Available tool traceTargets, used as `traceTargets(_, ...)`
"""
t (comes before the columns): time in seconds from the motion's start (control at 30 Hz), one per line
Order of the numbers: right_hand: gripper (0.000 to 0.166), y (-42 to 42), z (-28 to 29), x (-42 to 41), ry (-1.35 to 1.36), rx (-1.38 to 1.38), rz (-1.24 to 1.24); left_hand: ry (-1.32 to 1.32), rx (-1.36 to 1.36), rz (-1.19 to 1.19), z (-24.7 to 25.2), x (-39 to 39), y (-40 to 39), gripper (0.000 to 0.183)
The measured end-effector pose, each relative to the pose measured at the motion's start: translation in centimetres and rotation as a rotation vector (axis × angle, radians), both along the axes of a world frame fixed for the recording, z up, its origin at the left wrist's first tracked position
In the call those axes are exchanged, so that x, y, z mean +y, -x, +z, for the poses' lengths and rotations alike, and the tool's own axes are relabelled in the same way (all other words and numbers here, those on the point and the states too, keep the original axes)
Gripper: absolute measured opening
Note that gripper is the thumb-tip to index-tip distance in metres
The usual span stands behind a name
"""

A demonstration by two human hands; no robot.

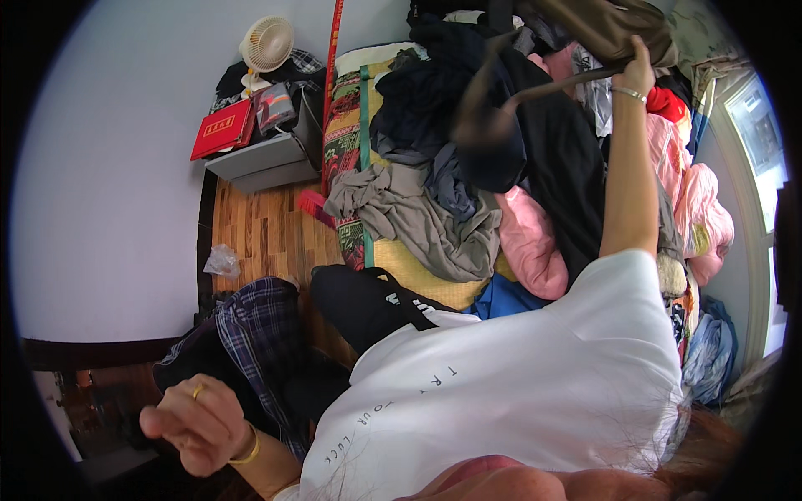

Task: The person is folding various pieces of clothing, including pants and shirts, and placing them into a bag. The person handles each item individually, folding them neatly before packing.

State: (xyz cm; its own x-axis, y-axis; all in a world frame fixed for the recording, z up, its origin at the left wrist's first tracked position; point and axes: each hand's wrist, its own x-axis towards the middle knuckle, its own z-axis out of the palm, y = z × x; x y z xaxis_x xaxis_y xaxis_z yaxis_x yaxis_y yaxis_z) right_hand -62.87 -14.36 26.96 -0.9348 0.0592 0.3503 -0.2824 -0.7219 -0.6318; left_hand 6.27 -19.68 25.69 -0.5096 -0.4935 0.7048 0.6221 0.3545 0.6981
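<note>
My right hand (638, 72) is raised at the upper right, its fingers closed on a shiny olive-brown fabric item (595, 28). A long brown strap or band runs from it to the left, blurred where it swings over the dark clothes (432, 81). Whether the item is a bag or a garment I cannot tell. At the lower left my left hand (197, 426) is held up away from the bed, fingers loosely curled, thumb apart, no object visible in it. A crumpled grey-beige garment (432, 225) lies on the bed mat (413, 266), beside pink padded fabric (532, 244).
A red broom or brush (316, 206) touches the bed's left edge. Beyond it, a grey box (263, 166) bears a red folder (222, 128), near a white fan (267, 44). Plaid fabric (257, 338) and a plastic bag (222, 261) are at the lower left. A window (755, 138) stands right.
</note>
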Motion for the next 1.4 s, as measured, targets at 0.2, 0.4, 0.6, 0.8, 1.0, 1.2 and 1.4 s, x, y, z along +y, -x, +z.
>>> traceTargets(0.2,0.041,7.3,-12.8,-2.6,-0.89,0.113,-0.166,-0.229,-0.003,0.1,-4.2,0.7,0.1,0.053)
traceTargets(0.4,0.059,-11.2,-22.7,-9.8,-1.746,0.39,-0.182,-0.432,-0.038,0.214,-6.6,1.8,-0.9,0.05)
traceTargets(0.6,0.062,-24.0,-20.9,-10.6,-1.257,0.581,0.534,-0.678,-0.051,0.374,-9.1,2.1,-0.1,0.036)
traceTargets(0.8,0.049,-37.3,-16.1,-12.3,-0.844,0.466,0.964,-0.73,-0.469,0.426,-12.0,-0.3,4.2,0.035)
traceTargets(1.0,0.03,-45.1,-12.4,-12.4,-0.449,0.452,1.19,-0.34,-0.67,0.662,-15.6,-3.1,6.0,0.055)
traceTargets(1.2,0.028,-47.8,-11.5,-11.4,-0.492,0.633,1.271,0.185,-1.094,0.825,-16.2,-6.9,4.2,0.051)
traceTargets(1.4,0.039,-47.7,-11.2,-12.9,-0.479,0.73,1.282,0.606,-1.385,0.838,-7.4,-6.9,6.9,0.04)
